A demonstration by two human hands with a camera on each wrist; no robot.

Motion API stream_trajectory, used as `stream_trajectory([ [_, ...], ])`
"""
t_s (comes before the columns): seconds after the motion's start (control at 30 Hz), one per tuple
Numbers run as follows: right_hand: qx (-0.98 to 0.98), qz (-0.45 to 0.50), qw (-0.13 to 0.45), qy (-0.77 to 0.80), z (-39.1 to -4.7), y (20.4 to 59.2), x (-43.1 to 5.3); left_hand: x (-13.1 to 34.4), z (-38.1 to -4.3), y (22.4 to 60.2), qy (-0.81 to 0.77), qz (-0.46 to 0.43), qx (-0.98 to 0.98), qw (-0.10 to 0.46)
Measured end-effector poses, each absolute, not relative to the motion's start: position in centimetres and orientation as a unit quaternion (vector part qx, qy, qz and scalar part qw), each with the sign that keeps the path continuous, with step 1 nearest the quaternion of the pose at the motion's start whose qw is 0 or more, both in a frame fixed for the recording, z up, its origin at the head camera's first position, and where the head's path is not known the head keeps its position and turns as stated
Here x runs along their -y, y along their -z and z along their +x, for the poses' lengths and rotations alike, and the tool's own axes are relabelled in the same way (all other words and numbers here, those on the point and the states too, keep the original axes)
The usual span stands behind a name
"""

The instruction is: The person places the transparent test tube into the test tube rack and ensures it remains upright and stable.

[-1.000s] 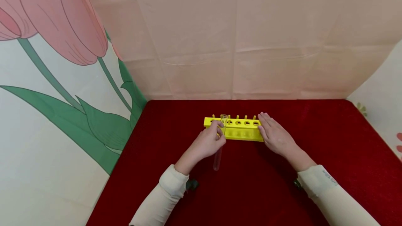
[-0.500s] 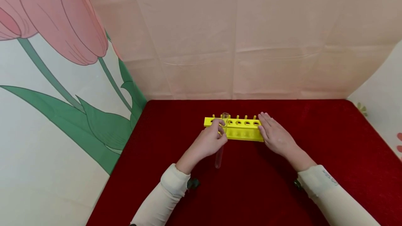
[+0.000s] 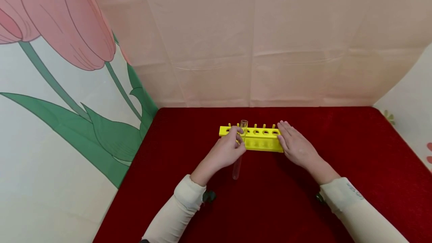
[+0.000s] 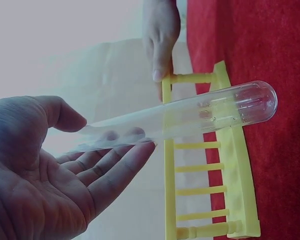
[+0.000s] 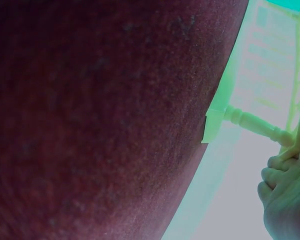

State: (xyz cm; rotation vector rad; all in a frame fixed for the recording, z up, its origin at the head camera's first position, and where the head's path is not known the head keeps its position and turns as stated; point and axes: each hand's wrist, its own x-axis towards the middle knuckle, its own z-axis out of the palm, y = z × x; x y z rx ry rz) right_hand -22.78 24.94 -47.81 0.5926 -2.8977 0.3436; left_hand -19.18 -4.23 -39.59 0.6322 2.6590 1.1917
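My left hand (image 3: 225,151) pinches a clear glass test tube (image 4: 225,111) between thumb and fingers, its rounded end pointing down and toward me and its open end up. In the head view the tube crosses in front of a yellow test tube rack (image 3: 263,144), overlapping its left half. Straight fingers of my right hand (image 3: 297,143) lie against the right end of the rack's top bar. The right wrist view shows those fingertips (image 5: 272,176) at the rack's end, beside a turned post (image 5: 255,123).
The rack stands on a dark red cloth-covered table (image 3: 270,205), its row of pegs along the back. Behind it hangs a pale pink backdrop (image 3: 216,48). A curtain with a tulip print (image 3: 67,21) borders the left side.
The left hand has shifted slightly right and up with the test tube, whose open end now stands a little higher over the rack. My right hand and the rack have stayed in place.
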Motion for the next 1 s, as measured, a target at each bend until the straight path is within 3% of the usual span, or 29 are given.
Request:
stream_trajectory([
  [1.0, 0.969, 0.201, 0.078, -0.12, -22.9, 48.1, -25.1, 3.0, -19.6, 39.1, -0.397, 0.224, -0.888, 0.068],
])
